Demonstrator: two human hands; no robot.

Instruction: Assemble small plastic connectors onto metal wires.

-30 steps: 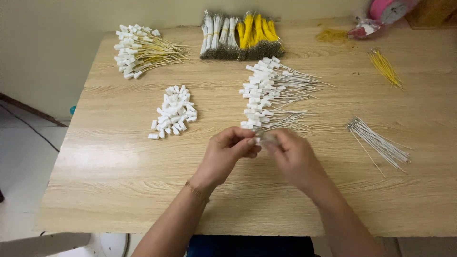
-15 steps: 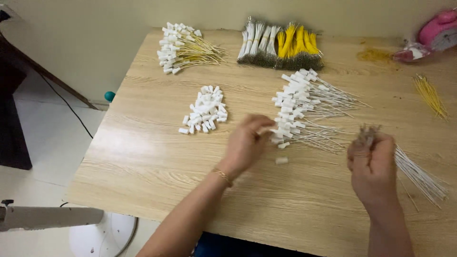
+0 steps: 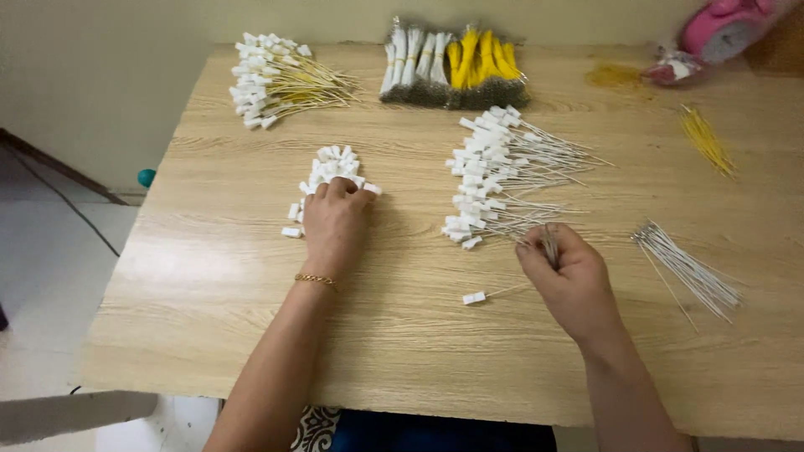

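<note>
— Head camera, looking down at the wooden table (image 3: pixel 402 351): where are your hands?

— My left hand (image 3: pixel 335 222) lies palm down on the pile of small white plastic connectors (image 3: pixel 331 172), fingers curled together over the nearest pieces. My right hand (image 3: pixel 569 280) is closed on a thin bunch of white wires (image 3: pixel 550 244), which stick up out of the fist.

— And around them?

— One finished wire with a white connector (image 3: pixel 475 297) lies just beside my right hand. A heap of finished white pieces (image 3: pixel 494 172) sits between my hands, farther back. Loose white wires (image 3: pixel 687 268) lie at right, yellow wires (image 3: pixel 706 138) beyond, bundled white and yellow wires (image 3: pixel 456 71) at the far edge
</note>
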